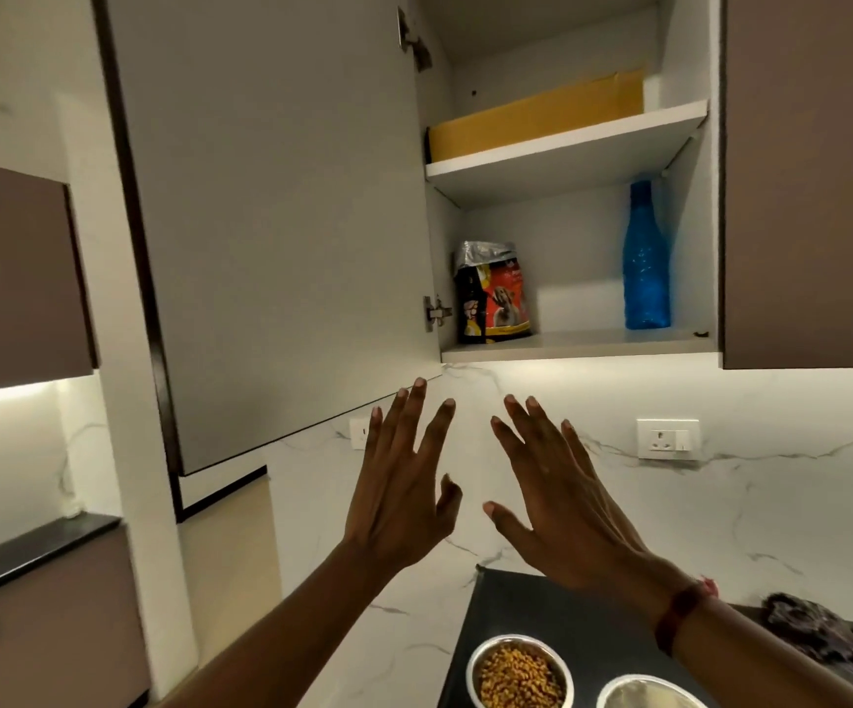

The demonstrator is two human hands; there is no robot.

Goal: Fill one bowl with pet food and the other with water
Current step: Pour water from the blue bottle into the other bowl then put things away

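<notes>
- Hands first: your left hand [398, 482] and right hand [557, 503] are both spread, fingers straight, holding nothing, raised just below the open cabinet [567, 344]
- Inside the cabinet, the blue bottle [644, 258] stands upright at the right of the lower shelf, and the pet food bag [493, 293] sits at the left
- Well below the cabinet, one steel bowl [518, 674] holds kibble; the second bowl [649, 694] beside it is cut off by the frame edge, so you cannot tell whether it has water
- The bottle looks like rigid, smooth plastic, probably heavy if full; take it round the narrower waist
- Its fill level is hard to read through the tinted wall
</notes>
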